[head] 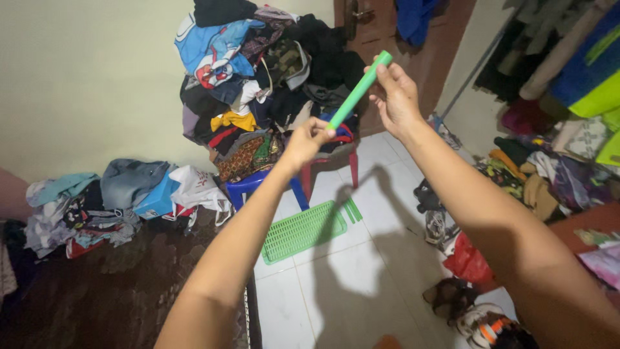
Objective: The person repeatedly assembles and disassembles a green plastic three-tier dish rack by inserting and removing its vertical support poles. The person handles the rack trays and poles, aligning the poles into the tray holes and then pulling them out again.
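Plain green tube (359,90), slim and straight, tilted up to the right, pinched at its lower end by left hand (305,141) and at its upper end by right hand (395,97).

A slim green plastic tube (358,90), straight and smooth, is up in the air, tilted diagonally, its upper end high right, lower end down left.

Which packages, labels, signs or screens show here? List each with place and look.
Light blue box: in the clothes heap by the left wall, flat, rectangular.
Red bag: on the floor at right, under the right forearm, crumpled, shiny.
No signs or screens show.
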